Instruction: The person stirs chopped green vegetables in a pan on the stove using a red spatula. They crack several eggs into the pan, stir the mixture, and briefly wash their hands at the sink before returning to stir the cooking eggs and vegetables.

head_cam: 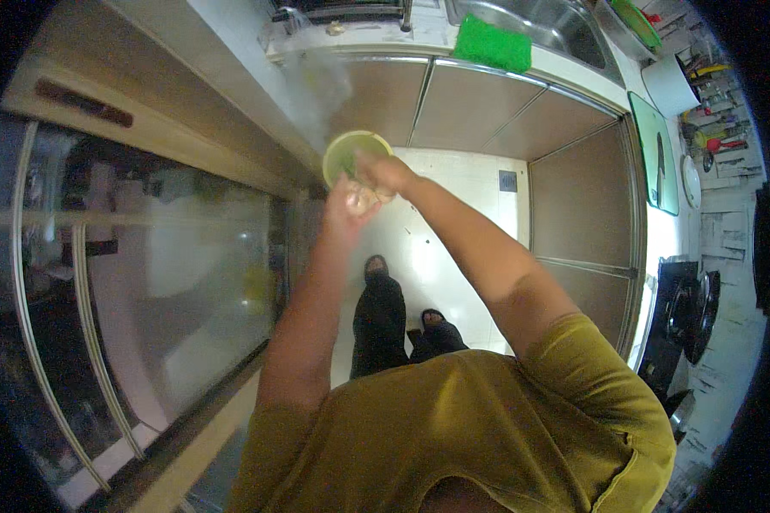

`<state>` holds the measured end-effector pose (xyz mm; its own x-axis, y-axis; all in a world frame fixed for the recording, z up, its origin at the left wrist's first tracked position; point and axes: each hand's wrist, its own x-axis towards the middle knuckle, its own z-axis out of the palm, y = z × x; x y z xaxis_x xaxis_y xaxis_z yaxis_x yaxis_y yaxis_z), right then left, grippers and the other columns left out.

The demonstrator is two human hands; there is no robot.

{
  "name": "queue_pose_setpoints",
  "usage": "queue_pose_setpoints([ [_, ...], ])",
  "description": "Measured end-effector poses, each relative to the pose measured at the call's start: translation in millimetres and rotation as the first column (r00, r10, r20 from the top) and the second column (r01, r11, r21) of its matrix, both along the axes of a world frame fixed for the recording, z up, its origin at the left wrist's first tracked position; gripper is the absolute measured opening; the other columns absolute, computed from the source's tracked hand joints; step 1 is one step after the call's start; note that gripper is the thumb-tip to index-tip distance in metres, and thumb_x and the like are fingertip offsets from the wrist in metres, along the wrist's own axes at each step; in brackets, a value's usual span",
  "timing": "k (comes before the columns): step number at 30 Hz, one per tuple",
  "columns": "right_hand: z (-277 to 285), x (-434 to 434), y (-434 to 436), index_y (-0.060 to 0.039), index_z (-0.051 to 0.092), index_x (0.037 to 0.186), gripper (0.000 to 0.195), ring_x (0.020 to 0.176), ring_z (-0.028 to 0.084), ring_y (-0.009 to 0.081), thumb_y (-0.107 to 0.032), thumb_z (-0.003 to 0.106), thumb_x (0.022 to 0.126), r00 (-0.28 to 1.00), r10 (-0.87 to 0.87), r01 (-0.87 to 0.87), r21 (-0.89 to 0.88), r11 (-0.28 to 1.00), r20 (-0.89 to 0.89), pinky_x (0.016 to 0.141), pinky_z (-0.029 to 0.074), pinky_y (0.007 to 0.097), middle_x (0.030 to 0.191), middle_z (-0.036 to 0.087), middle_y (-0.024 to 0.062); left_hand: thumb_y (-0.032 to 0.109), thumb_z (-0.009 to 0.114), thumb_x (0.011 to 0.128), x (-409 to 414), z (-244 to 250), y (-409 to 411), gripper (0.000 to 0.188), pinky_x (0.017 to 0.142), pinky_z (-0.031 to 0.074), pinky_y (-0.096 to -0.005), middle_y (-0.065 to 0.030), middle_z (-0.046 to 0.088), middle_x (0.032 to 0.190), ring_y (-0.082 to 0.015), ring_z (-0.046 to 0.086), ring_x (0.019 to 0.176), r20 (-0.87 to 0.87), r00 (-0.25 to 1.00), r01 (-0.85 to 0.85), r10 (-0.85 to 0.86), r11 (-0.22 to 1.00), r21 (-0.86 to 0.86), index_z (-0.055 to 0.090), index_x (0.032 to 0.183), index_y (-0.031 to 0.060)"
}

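Observation:
My left hand (351, 204) and my right hand (384, 173) are close together in front of me, over the near rim of a round yellow-green container (340, 144). A pale, shiny thing (361, 200), too blurred to name, is in my left hand. The fingers of my right hand reach over the container's opening; blur hides whether they hold anything. Something darker green shows inside the container by the fingertips. Behind the container hangs a translucent plastic bag (317, 80).
Ahead is a counter with a steel sink (552, 32) and a green cloth or mat (493, 45) over its edge. A green glass cutting board (651, 154) with a knife (661, 157) and a black stove (674, 320) are at the right. A glass-fronted cabinet (186, 256) stands left.

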<state>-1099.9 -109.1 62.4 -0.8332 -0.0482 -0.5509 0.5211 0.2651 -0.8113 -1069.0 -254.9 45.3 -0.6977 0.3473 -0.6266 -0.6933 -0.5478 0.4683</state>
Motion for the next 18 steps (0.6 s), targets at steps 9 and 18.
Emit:
queue_pose_setpoints([
  [9,-8,-51,10,-0.0014,0.05,0.126,0.056,0.115,0.049,0.0243,-0.043,0.054,0.089,0.916,-0.402,0.381,-0.365,0.849,0.022,0.097,0.039,0.0377,0.123,0.054,0.0134,0.053,0.056,0.085,-87,-64,-17,0.076,0.096,0.039,-0.0578,-0.0208,0.036,0.13,-0.0383,0.04,0.119,0.133,0.982,-0.107,0.135,0.974,-0.201,0.029,0.134,0.0012],
  [18,36,82,108,0.0025,0.049,0.123,0.053,0.107,0.055,0.0278,-0.036,0.059,0.088,0.845,-0.505,0.534,-0.228,0.814,0.177,0.092,0.045,0.0394,0.118,0.056,0.017,0.037,0.058,0.088,-49,-126,-111,0.047,0.092,0.045,-0.0517,-0.0161,0.049,0.113,-0.0312,0.05,0.104,0.037,0.941,0.307,-0.338,0.799,-0.517,0.045,0.115,0.0013],
])
